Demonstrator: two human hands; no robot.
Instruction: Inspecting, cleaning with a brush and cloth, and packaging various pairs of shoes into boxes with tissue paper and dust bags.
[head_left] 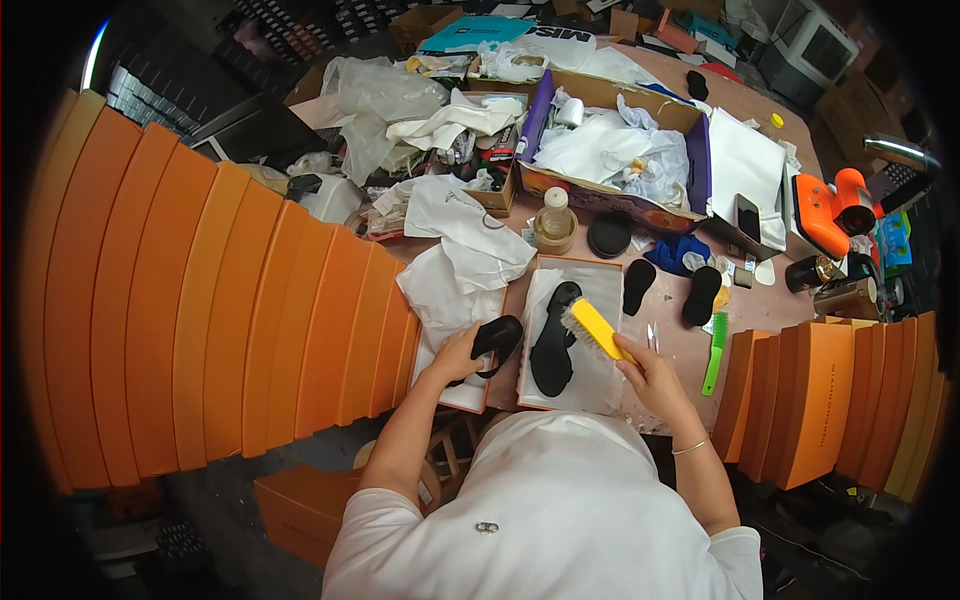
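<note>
gripping a black shoe (pixel 500 338) with its fingers curled in around it, the left hand (pixel 460 358) works over the tabletop's near edge, left of the middle; the undersides of those fingers are partly hidden by the shoe. the right hand (pixel 655 378), a thin bracelet (pixel 690 447) at its wrist, is closed around one end of a yellow brush (pixel 597 328), the pale bristles angled left toward a second black shoe (pixel 552 345). whether the bristles touch that shoe is hard to judge from this angle. the second shoe lies in a shallow box (pixel 590 390) lined with white paper, set at the middle of the tabletop's near edge. crumpled tissue paper (pixel 465 240) spreads to the left of the box.

farther out on the tabletop (pixel 760 300), two dark shoe-shaped pieces (pixel 702 296) lie just right of the box, with a green brush (pixel 715 355) near them toward the near edge. beyond the box stand a squat bottle (pixel 555 222) and a round black lid (pixel 609 236), and a blue cloth (pixel 680 253) lies to their right. a purple-edged carton (pixel 702 165) full of white paper sits toward the far edge, clear plastic bags (pixel 380 90) toward the far left corner, and an orange device (pixel 822 215) by the right edge. rows of orange boxes (pixel 240 320) flank the near edge on both sides.
</note>
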